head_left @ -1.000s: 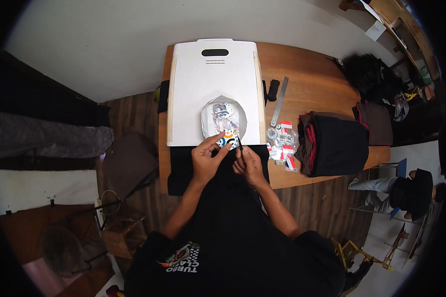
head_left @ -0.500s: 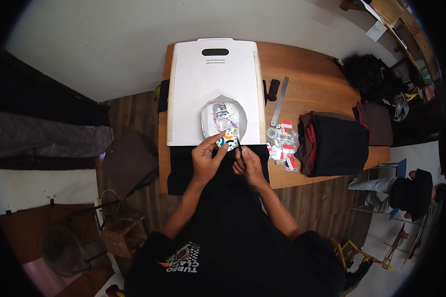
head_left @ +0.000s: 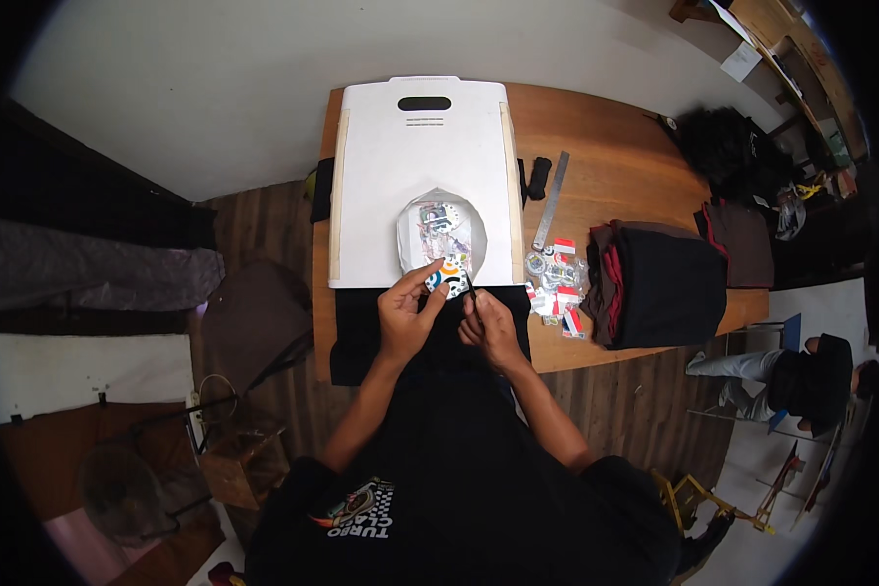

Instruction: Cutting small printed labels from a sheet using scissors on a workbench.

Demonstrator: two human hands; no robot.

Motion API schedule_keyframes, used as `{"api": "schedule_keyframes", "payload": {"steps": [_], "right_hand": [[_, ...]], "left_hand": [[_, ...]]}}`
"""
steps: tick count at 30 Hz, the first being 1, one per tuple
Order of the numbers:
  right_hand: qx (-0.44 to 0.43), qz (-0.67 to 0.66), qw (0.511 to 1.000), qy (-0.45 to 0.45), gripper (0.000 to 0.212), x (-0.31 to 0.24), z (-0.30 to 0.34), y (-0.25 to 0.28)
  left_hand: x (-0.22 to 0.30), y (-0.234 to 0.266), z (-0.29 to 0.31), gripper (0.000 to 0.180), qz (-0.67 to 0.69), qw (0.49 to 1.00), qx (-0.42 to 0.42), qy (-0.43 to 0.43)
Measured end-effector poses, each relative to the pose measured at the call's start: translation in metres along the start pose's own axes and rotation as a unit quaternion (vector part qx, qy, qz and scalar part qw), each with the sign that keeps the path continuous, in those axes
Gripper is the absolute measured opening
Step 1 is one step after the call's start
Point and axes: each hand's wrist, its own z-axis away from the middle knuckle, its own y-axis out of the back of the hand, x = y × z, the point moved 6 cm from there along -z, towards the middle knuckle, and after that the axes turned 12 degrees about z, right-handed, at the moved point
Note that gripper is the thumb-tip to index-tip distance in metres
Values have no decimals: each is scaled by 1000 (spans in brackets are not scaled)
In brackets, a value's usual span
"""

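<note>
My left hand [head_left: 404,314] pinches a small rounded sticker [head_left: 448,275] with a blue, orange and black pattern on white. In my right hand [head_left: 492,330] is a slim, dark pointed cutting tool [head_left: 472,286]; its exact kind is too small to make out. The tip lies against the sticker's right edge. Just beyond both hands, a round white paper-like container [head_left: 478,223] holds clear film scraps and printed pieces [head_left: 438,223]. It rests on the near part of a white board [head_left: 410,161] with a handle slot.
On the wooden table [head_left: 615,146] lie a metal ruler [head_left: 552,200], a black rolled item [head_left: 539,178], a pile of stickers [head_left: 559,288] and folded dark garments [head_left: 664,283]. Black cloth [head_left: 361,337] hangs at the near edge. A person [head_left: 801,384] sits far right.
Almost nothing differs. The dark tool's tip shifts very slightly along the sticker's right edge, while both hands stay in place.
</note>
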Motion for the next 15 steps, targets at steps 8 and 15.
{"api": "schedule_keyframes", "payload": {"steps": [8,15], "right_hand": [[1,7,1000,3,37,0,0,1],[-1,5,1000,6,37,0,-1,1]], "left_hand": [[-2,1,0,37,24,999,21,12],[-4,2,0,37,25,999,19,14]]}}
